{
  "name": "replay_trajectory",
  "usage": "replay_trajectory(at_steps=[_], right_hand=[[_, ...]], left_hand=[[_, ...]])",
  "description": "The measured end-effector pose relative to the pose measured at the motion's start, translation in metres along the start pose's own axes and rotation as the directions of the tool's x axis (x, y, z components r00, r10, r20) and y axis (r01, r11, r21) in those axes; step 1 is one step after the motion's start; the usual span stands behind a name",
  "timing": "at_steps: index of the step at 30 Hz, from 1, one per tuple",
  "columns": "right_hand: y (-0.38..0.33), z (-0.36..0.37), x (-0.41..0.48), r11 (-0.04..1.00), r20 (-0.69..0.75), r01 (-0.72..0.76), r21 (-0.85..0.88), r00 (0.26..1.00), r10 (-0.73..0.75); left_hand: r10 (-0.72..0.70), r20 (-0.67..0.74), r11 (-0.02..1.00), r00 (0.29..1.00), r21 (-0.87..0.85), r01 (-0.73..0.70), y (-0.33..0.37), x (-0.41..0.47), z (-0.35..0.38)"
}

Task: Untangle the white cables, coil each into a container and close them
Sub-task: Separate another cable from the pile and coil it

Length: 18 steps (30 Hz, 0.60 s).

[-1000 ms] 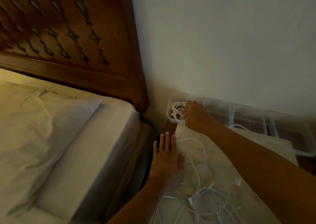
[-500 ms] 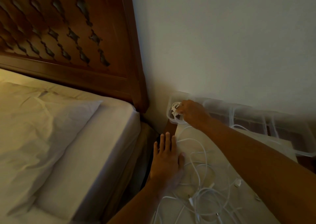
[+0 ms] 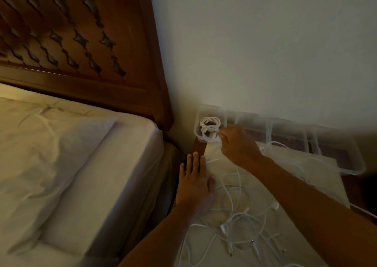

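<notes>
Tangled white cables [image 3: 234, 217] lie across a draped table [image 3: 199, 150] beside the bed [image 3: 122, 164].

The single view comes from a wide-angle camera on the person's head. It looks forward and steeply down toward the wall [image 3: 265, 42], with the bed [image 3: 85, 164] at the left and the table [image 3: 199, 149] at the lower right. The left hand [image 3: 194, 187] and right hand [image 3: 238, 144] reach in from the bottom edge, so the table is close. The headboard [image 3: 81, 42] fills the upper left.
</notes>
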State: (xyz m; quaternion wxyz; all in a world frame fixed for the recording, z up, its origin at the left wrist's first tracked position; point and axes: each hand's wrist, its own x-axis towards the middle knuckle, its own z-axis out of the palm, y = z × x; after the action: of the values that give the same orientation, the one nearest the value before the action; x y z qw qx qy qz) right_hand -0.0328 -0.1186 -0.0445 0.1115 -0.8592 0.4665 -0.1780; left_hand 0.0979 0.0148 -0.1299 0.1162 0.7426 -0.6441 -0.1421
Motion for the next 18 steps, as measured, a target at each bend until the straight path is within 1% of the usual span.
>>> replay_trajectory(at_steps=[1, 3, 5, 6, 7, 9, 10, 12, 14, 15, 17, 18], right_hand=[[0.0, 0.002, -0.019, 0.994, 0.014, -0.099, 0.054, 0.995, 0.098], [0.0, 0.007, -0.054, 0.969, 0.104, -0.238, 0.073, 0.968, 0.229], [0.002, 0.011, -0.079, 0.942, 0.185, -0.321, 0.099, 0.936, 0.299], [0.002, 0.012, -0.088, 0.925, 0.194, -0.35, 0.148, 0.928, 0.32], [0.003, 0.013, -0.096, 0.9, 0.174, -0.374, 0.226, 0.924, 0.34], [0.001, 0.004, -0.108, 0.823, 0.076, -0.406, 0.397, 0.908, 0.412], [-0.002, -0.005, -0.112, 0.784, 0.013, -0.397, 0.478, 0.895, 0.445], [-0.008, -0.03, -0.116, 0.721, -0.099, -0.34, 0.603, 0.866, 0.491], [-0.013, -0.061, -0.118, 0.675, -0.172, -0.275, 0.685, 0.839, 0.517], [-0.016, -0.078, -0.119, 0.667, -0.197, -0.248, 0.703, 0.833, 0.517], [-0.021, -0.111, -0.123, 0.653, -0.215, -0.201, 0.73, 0.839, 0.499], [-0.025, -0.128, -0.125, 0.632, -0.214, -0.17, 0.756, 0.849, 0.483]], left_hand=[[0.002, -0.003, 1.0, 1.0, 0.006, -0.002, 0.0, 0.0, 0.0], [0.005, -0.011, 1.0, 1.0, 0.001, -0.005, 0.001, 0.0, -0.001], [0.012, -0.021, 1.0, 1.0, -0.026, -0.013, 0.0, 0.0, -0.001], [0.014, -0.019, 0.999, 1.0, -0.045, -0.015, 0.0, 0.0, -0.002], [0.011, -0.014, 0.998, 1.0, -0.058, -0.012, -0.001, 0.0, -0.003], [0.0, 0.0, 1.0, 1.0, -0.026, 0.0, -0.001, 0.001, -0.01], [-0.002, -0.005, 1.0, 1.0, 0.015, 0.002, 0.002, 0.002, -0.015], [0.017, -0.064, 0.998, 0.998, 0.053, -0.014, 0.01, 0.002, -0.03], [0.064, -0.18, 0.998, 0.982, 0.023, -0.061, 0.022, 0.0, -0.054], [0.091, -0.247, 0.996, 0.965, 0.004, -0.093, 0.029, -0.003, -0.069], [0.14, -0.358, 0.984, 0.923, -0.054, -0.17, 0.049, -0.013, -0.103], [0.173, -0.394, 0.967, 0.903, -0.105, -0.231, 0.061, -0.018, -0.121]])
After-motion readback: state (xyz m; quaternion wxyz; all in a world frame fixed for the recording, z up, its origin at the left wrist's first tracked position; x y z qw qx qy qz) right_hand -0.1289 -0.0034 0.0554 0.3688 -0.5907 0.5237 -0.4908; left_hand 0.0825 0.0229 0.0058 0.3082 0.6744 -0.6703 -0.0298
